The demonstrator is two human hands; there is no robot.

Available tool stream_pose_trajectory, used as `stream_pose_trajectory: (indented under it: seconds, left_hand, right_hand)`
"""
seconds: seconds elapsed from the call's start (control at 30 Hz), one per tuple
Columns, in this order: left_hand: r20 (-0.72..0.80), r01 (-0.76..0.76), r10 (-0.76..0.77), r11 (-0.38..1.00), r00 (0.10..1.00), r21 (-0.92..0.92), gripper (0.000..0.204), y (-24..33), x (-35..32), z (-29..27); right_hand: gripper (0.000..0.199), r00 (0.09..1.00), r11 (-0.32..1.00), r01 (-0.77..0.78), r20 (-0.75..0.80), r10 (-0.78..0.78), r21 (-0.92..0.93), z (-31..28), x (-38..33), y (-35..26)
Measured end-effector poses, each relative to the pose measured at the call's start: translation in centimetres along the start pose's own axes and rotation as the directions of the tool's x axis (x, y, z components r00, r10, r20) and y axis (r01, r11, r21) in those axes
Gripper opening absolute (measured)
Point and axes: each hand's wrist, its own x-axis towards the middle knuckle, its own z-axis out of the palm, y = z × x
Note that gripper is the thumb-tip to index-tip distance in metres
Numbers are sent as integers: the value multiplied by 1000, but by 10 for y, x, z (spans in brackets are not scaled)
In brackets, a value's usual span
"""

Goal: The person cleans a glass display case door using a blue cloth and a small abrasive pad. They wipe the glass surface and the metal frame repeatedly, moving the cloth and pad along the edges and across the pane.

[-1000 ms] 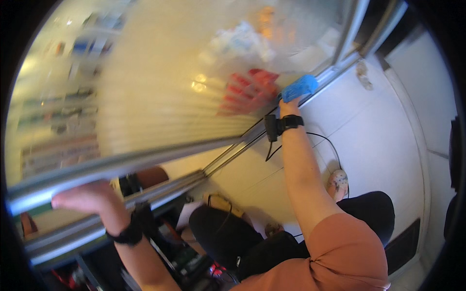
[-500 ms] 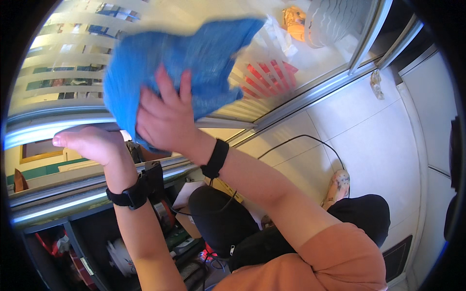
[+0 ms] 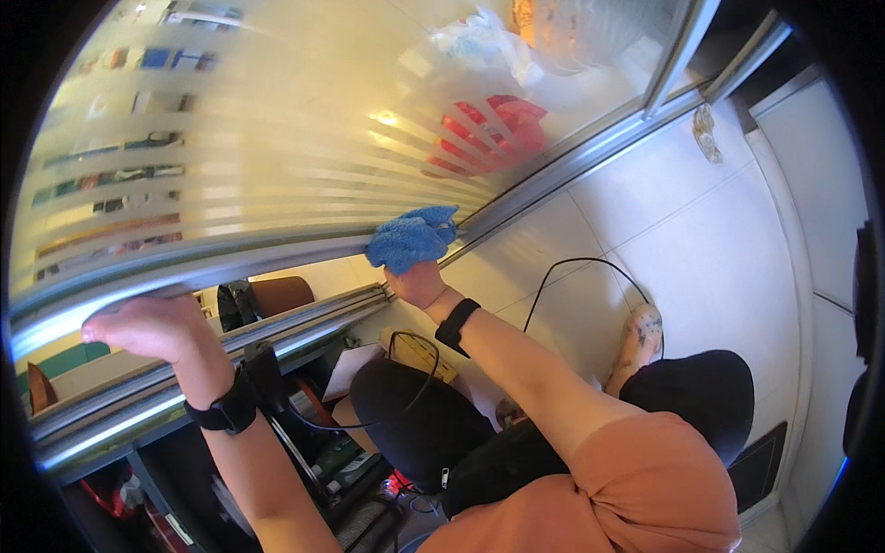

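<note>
A crumpled blue cloth (image 3: 412, 238) is bunched in my right hand (image 3: 419, 284), which presses it against the bottom rail of a striped, partly frosted glass panel (image 3: 277, 111). The cloth covers most of that hand's fingers. My left hand (image 3: 147, 327) is at the left end of the same metal frame (image 3: 230, 261), its thumb pointing left. It grips the frame's lower edge, with the other fingers hidden behind it. Both wrists wear black straps.
Below the panel run metal tracks (image 3: 313, 323). Open dark shelving (image 3: 184, 461) with mixed items stands at lower left. A black cable (image 3: 590, 259) loops over the pale tiled floor (image 3: 719, 240). Behind the glass are a red bag (image 3: 493, 134) and a white plastic bag (image 3: 484, 46).
My right hand has swung the spread blue cloth down from the glass to the bottom rail, where it is now bunched. My left hand has shifted slightly down and left with the frame.
</note>
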Motion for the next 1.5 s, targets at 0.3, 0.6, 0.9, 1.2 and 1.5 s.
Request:
stream_pose_trajectory:
  seconds: [0.3,0.6,0.9,1.2,1.5]
  left_hand:
    - [-136,20,-9,997,991,81,76,-6,6,-3]
    - [-242,-33,67,989,968,142,76,-18,13,-16]
    - [-260,-17,61,985,964,171,72,-25,24,-32]
    - [-216,38,-33,999,976,18,71,-10,13,-21]
    - [-262,-1,67,970,963,244,77,-15,13,-33]
  right_hand:
    - [19,775,803,-551,219,593,-227,-34,-48,120]
    - [21,470,357,-878,-428,772,-320,-127,-4,183]
    - [33,244,502,-456,-439,865,735,-213,72,202]
    - [20,812,910,-334,-414,410,246,-38,77,-70]
    - [20,646,830,-436,-521,558,347,-65,67,13]
